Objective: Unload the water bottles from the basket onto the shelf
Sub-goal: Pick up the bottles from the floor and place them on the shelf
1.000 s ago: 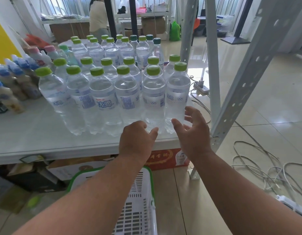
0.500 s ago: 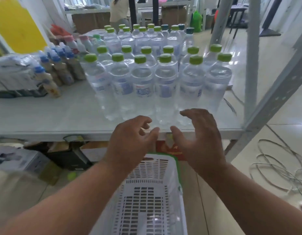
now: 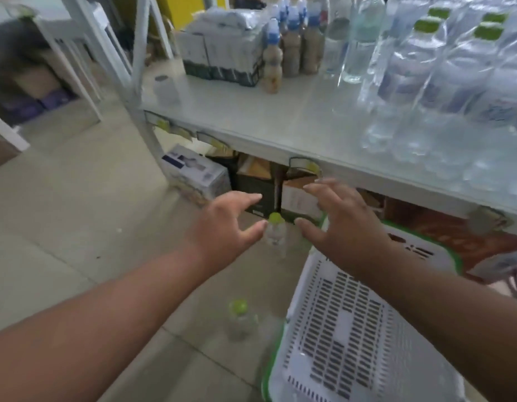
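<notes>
Two clear water bottles with green caps stand on the floor left of the basket: one (image 3: 276, 233) between my hands, one (image 3: 240, 319) nearer me. My left hand (image 3: 228, 224) and my right hand (image 3: 341, 224) hover open on either side of the farther bottle, holding nothing. The white slotted basket with a green rim (image 3: 347, 329) sits on the floor at lower right and looks empty. Several green-capped water bottles (image 3: 443, 71) stand in rows on the white shelf (image 3: 251, 111) at upper right.
Brown drink bottles with blue caps (image 3: 273, 59) and a wrapped carton pack (image 3: 219, 50) stand further left on the shelf. Cardboard boxes (image 3: 193, 172) sit under it. White shelf posts (image 3: 138, 91) rise at the left. Bare tiled floor (image 3: 63, 213) lies to the left.
The view has swung left and down from the shelf to the floor. Both hands have dropped from the shelf edge toward a bottle standing beside the basket.
</notes>
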